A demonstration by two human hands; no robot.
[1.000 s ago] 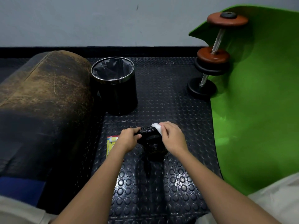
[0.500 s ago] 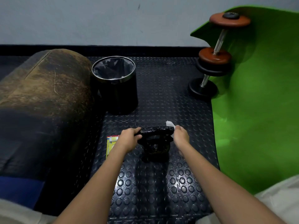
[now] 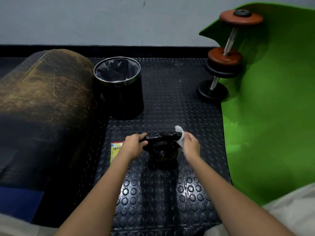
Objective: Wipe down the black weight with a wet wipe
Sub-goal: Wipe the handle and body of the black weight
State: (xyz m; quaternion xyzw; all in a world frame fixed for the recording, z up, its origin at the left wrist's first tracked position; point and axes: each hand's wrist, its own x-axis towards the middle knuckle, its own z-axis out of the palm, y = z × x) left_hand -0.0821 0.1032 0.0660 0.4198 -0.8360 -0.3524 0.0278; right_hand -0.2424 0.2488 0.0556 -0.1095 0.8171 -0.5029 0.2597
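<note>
We have the black weight (image 3: 162, 147), a kettlebell, standing on the studded rubber floor (image 3: 158, 193), just in front of the black bin (image 3: 121, 89), which we'll use as the landmark. Our left hand (image 3: 134, 145) is curled round the bin-left end of the handle, steadying it. Our right hand (image 3: 191, 145) pinches the wet wipe (image 3: 180, 137) against the handle's other end, fingers closed on the wipe rather than the metal.

The surface looks glossy, so we judge it partly wiped; the round body below the handle likely needs more.

Risks from here:
- Wet handle plus one-hand hold: the left grip could slip and the weight tip or roll on the studs.
- The wipe is held by a small pinch, so it could bunch up or drop when dragged over the rough casting.
- Wiping the underside means tilting it, and a tilted weight could land on fingers or on the yellow packet (image 3: 115, 150) lying just left of it, nearer us than the bin.
- The green mat (image 3: 272, 116) and dumbbells (image 3: 226, 57) sit well right of the bin, out of the way.
</note>
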